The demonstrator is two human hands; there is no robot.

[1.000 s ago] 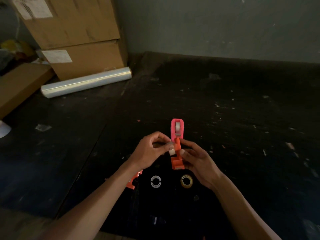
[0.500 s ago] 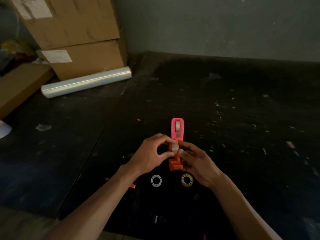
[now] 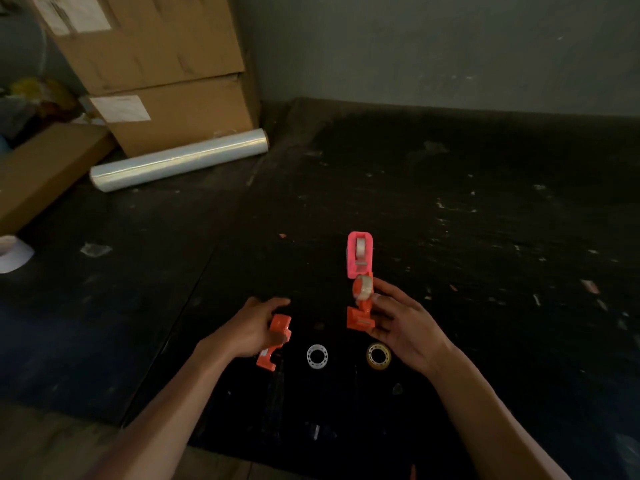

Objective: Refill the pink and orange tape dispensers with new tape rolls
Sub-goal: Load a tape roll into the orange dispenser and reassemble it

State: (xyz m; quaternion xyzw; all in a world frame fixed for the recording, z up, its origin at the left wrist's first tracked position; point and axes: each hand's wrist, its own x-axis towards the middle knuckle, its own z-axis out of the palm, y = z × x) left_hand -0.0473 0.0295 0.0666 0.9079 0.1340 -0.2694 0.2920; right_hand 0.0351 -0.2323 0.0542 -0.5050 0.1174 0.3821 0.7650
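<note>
Right fingers clamped on orange dispenser half with roll seated, just below pink dispenser on table. Left fingers curled around other orange half. White core and yellowish roll lying between wrists. Film roll and boxes far left.

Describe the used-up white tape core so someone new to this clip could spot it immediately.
On the black table, look just in front of the person, between the left hand and the right hand. Two small rings lie side by side there. The white core is the left one, pale and bare; its neighbour, the yellowish ring, is amber-tinted.
</note>
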